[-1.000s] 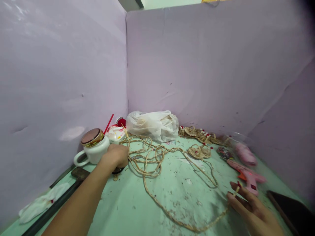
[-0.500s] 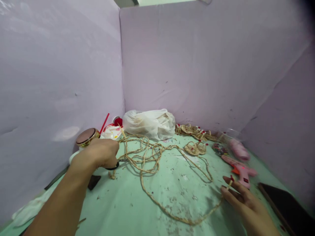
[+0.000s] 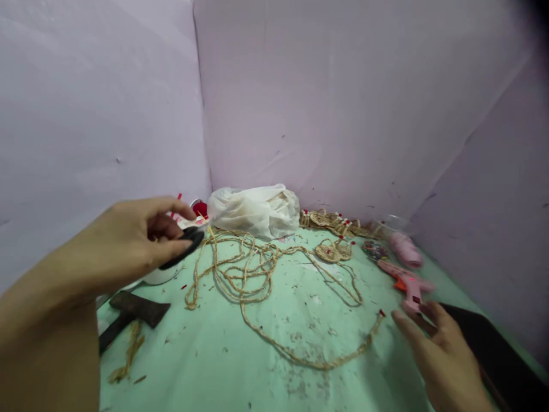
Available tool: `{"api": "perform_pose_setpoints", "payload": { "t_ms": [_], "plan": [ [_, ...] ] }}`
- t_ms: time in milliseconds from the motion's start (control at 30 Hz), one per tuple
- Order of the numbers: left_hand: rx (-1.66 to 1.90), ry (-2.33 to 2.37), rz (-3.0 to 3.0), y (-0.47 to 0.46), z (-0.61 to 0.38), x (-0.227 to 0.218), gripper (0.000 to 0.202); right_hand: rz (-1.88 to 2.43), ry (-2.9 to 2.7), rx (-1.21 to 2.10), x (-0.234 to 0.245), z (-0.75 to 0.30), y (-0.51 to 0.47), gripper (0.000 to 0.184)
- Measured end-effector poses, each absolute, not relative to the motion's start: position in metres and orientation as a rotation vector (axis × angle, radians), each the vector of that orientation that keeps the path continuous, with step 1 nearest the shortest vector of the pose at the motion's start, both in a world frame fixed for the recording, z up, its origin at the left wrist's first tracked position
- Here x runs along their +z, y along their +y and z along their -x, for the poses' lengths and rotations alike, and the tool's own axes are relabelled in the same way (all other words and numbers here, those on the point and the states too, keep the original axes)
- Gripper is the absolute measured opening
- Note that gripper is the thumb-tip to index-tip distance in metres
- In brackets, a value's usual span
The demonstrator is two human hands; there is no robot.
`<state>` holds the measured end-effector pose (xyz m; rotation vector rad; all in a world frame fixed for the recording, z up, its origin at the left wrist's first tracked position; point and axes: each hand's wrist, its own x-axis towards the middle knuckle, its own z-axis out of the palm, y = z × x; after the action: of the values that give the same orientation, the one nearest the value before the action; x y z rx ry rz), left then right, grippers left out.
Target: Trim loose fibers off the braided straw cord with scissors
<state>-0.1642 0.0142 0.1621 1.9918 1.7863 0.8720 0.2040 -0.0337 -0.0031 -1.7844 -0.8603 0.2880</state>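
Observation:
My left hand (image 3: 146,237) is raised over the table's left side, its fingers closed on the black handles of a pair of scissors (image 3: 193,234). The blades are blurred and point away to the right. Braided straw rope (image 3: 244,274) lies in loose loops at mid-table. One long strand curves toward me and to the right, ending in a red tip (image 3: 382,313). Beside that tip, but apart from it, my right hand (image 3: 446,355) has its fingers spread and nothing in them. A pink glue gun (image 3: 409,283) lies just beyond the right hand.
At the left lie a hammer-like tool (image 3: 137,309) and a straw scrap (image 3: 128,357). A white plastic bag (image 3: 257,212) sits at the back, with woven straw pieces (image 3: 330,220) to its right. A pink spool (image 3: 406,249) and a dark flat object (image 3: 493,349) are at the right.
My left hand has lifted the scissors off the table and come nearer to me. My right hand has let go of the rope's red-tipped end, which now rests on the table.

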Motion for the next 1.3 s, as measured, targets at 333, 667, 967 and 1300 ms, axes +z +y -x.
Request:
{"api": "perform_pose_setpoints", "payload": {
  "t_ms": [333, 667, 967, 1300],
  "plan": [
    [1.519, 0.837, -1.116, 0.017, 0.130, 0.162, 0.035, 1.634, -1.156, 0.379, -0.015, -0.161, -0.044, 0.045],
    [1.599, 0.626, -0.747, 0.023, 0.132, 0.161, 0.018, 1.559, -1.563, 0.206, -0.023, -0.140, -0.057, 0.028],
    [1.639, 0.853, -0.968, 0.028, 0.069, 0.139, 0.020, 1.042, -1.731, 0.940, 0.041, -0.010, -0.075, 0.061],
    [1.951, 1.014, -1.521, 0.062, 0.035, 0.184, 0.016, 0.497, -2.714, 0.726, 0.002, 0.073, -0.114, 0.020]
  ]
}}
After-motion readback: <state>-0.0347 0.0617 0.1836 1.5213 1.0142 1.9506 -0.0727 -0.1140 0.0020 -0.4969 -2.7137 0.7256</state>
